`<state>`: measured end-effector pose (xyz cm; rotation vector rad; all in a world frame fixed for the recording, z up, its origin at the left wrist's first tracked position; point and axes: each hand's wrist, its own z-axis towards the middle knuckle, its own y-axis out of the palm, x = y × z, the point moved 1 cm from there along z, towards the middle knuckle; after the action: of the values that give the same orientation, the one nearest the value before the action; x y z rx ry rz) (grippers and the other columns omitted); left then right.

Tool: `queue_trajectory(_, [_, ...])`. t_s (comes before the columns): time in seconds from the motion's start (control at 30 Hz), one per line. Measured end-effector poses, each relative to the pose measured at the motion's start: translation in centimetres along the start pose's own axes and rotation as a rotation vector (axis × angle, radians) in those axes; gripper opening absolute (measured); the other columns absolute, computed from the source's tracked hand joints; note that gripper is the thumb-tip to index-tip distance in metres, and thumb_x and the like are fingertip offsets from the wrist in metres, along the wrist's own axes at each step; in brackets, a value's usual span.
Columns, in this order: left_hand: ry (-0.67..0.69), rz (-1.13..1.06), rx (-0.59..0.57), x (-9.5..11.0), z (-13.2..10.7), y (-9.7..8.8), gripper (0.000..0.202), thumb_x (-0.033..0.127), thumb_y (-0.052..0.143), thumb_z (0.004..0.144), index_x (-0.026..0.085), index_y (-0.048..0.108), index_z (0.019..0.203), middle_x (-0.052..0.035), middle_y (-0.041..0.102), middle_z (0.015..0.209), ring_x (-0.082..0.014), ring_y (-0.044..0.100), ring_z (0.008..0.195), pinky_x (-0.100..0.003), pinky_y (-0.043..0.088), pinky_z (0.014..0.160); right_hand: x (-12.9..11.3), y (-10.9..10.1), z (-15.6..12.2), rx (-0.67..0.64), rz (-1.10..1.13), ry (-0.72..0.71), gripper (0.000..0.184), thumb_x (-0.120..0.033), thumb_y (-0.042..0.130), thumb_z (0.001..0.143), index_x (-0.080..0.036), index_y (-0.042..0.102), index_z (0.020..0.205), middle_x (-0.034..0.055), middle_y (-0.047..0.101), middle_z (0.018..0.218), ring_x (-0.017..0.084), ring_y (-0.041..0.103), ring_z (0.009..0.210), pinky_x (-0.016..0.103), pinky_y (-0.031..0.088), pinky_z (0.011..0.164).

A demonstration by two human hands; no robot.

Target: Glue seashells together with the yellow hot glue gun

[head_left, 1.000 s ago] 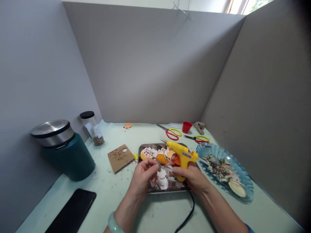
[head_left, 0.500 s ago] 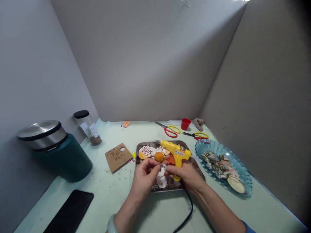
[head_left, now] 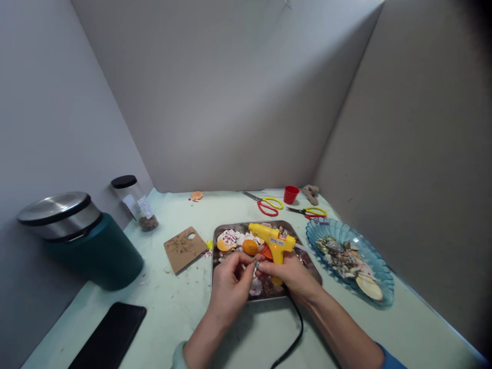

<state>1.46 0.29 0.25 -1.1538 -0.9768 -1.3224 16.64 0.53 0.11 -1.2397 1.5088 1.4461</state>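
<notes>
Over the metal tray (head_left: 212, 262), my left hand (head_left: 231, 284) pinches a small greyish piece (head_left: 256, 263), perhaps a shell, between thumb and finger. My right hand (head_left: 298, 277) is wrapped around the grip of a yellow glue gun (head_left: 277, 243), whose nozzle points up and to the left. The right thumb and fingertips also meet the small piece beside the left fingertips. In the tray lie an orange shell (head_left: 250, 248), a white shell with red specks (head_left: 230, 237) and other shells. White pieces (head_left: 255, 288) under my hands are partly hidden.
A blue dish (head_left: 384, 261) of shells stands right. Behind are scissors (head_left: 267, 204), a second pair (head_left: 309, 211) and a red cup (head_left: 291, 195). Left are a brown board (head_left: 184, 251), a jar (head_left: 140, 205), a teal container (head_left: 96, 251) and a black phone-like slab (head_left: 111, 335). A black cord (head_left: 295, 338) trails forward.
The small piece between my fingertips has turned and shows a darker, greyish side. The glue gun has tilted slightly, its nozzle less visible. The whole view has shifted a little.
</notes>
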Motion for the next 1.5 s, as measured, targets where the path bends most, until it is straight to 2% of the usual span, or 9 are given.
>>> queue_trajectory(0.13, [0.04, 0.101, -0.019, -0.1, 0.0, 0.0, 0.008, 0.023, 0.065, 0.078, 0.019, 0.068, 0.071, -0.0015, 0.062, 0.063, -0.0124, 0.048, 0.053, -0.022, 0.033, 0.053, 0.2, -0.2, 0.1, -0.007, -0.014, -0.019, 0.031, -0.023, 0.081, 0.06, -0.02, 0.064, 0.085, -0.0014, 0.066, 0.075, 0.013, 0.061, 0.061, 0.026, 0.05, 0.06])
queue_trajectory(0.37, [0.046, 0.126, -0.045, 0.1, -0.1, 0.0, 0.007, 0.021, 0.064, 0.078, 0.019, 0.067, 0.072, -0.0015, 0.063, 0.064, -0.0124, 0.048, 0.053, -0.023, 0.033, 0.054, 0.1, -0.2, 0.0, -0.013, -0.034, -0.024, 0.031, -0.022, 0.081, 0.06, -0.018, 0.064, 0.085, -0.0016, 0.066, 0.073, 0.013, 0.06, 0.062, 0.026, 0.049, 0.061])
queue_trajectory(0.57, [0.107, 0.234, -0.023, -0.1, -0.1, 0.1, 0.011, 0.019, 0.062, 0.078, 0.019, 0.063, 0.068, -0.001, 0.06, 0.063, -0.012, 0.048, 0.053, -0.023, 0.034, 0.053, 0.2, -0.3, 0.1, 0.002, -0.056, -0.02, 0.029, -0.021, 0.08, 0.059, -0.017, 0.065, 0.083, -0.002, 0.066, 0.072, 0.013, 0.061, 0.062, 0.026, 0.049, 0.062])
queue_trajectory(0.7, [0.142, 0.305, -0.05, -0.3, -0.1, 0.1, 0.012, 0.019, 0.057, 0.081, 0.018, 0.059, 0.069, -0.0005, 0.058, 0.064, -0.0119, 0.048, 0.054, -0.023, 0.035, 0.053, 0.5, -0.5, 0.3, 0.008, -0.051, -0.024, 0.031, -0.021, 0.081, 0.057, -0.017, 0.066, 0.084, -0.0018, 0.066, 0.073, 0.013, 0.061, 0.064, 0.026, 0.049, 0.063])
queue_trajectory(0.93, [0.176, 0.358, -0.068, -0.7, 0.0, 0.2, 0.014, 0.019, 0.053, 0.082, 0.017, 0.056, 0.069, 0.0002, 0.054, 0.065, -0.0118, 0.048, 0.056, -0.023, 0.036, 0.054, 0.5, -0.4, 0.2, 0.037, -0.058, 0.007, 0.028, -0.02, 0.081, 0.054, -0.018, 0.066, 0.077, -0.0027, 0.065, 0.069, 0.014, 0.061, 0.061, 0.027, 0.051, 0.062])
queue_trajectory(1.1, [0.185, 0.375, -0.069, -0.6, 0.0, 0.2, 0.015, 0.019, 0.052, 0.082, 0.017, 0.054, 0.068, 0.0005, 0.053, 0.064, -0.0115, 0.047, 0.056, -0.023, 0.036, 0.053, 0.6, -0.3, 0.3, 0.032, -0.015, 0.019, 0.033, -0.02, 0.083, 0.052, -0.019, 0.065, 0.08, -0.0024, 0.067, 0.07, 0.015, 0.063, 0.06, 0.029, 0.052, 0.062])
queue_trajectory(1.33, [0.172, 0.363, -0.069, -0.5, 0.0, 0.2, 0.015, 0.02, 0.053, 0.081, 0.017, 0.054, 0.067, 0.0003, 0.054, 0.064, -0.0114, 0.047, 0.056, -0.022, 0.036, 0.053, 0.8, -0.4, 0.4, 0.02, -0.018, 0.005, 0.032, -0.019, 0.082, 0.055, -0.018, 0.065, 0.081, -0.0024, 0.066, 0.07, 0.014, 0.063, 0.06, 0.027, 0.052, 0.061])
queue_trajectory(1.5, [0.033, 0.218, -0.073, -1.2, 0.3, 0.1, 0.014, 0.026, 0.056, 0.081, 0.017, 0.056, 0.07, 0.0001, 0.057, 0.063, -0.0116, 0.048, 0.055, -0.022, 0.037, 0.052, 0.8, -0.4, 0.3, 0.017, -0.066, -0.013, 0.033, -0.025, 0.082, 0.059, -0.017, 0.064, 0.086, -0.0016, 0.064, 0.072, 0.012, 0.06, 0.057, 0.023, 0.048, 0.05])
